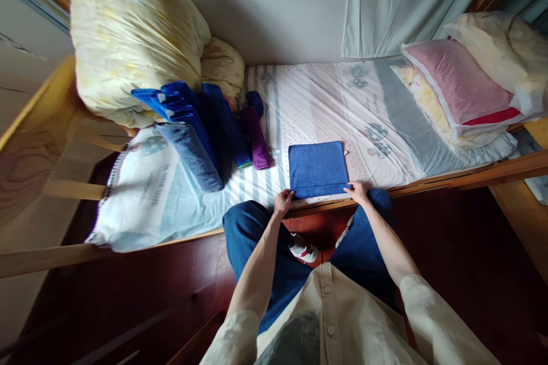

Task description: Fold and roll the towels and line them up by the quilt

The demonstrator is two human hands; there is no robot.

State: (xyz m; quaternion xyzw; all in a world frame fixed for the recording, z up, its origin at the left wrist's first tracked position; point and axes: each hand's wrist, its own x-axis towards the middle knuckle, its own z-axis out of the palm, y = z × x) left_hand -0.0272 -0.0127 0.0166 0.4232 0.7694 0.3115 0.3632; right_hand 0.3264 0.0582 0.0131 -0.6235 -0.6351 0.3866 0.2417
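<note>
A blue towel (317, 162) lies flat on the bed near its front edge, its near edge turned over in a narrow strip. My left hand (283, 203) pinches the near left corner of that strip. At the near right corner, my right hand (357, 191) grips the strip between thumb and fingers. A small white tag shows on the towel's right side. To the left rest a rolled grey-blue towel (190, 157), a rolled purple towel (256, 138) and several dark blue rolled or folded cloths (226, 125).
A big yellow bundle of bedding (137, 34) fills the bed's left back corner. Pink and yellow pillows (460, 82) are stacked at the right. The wooden bed rail (471, 177) runs along the front, close to my knees. A pale curtain (398, 5) hangs behind.
</note>
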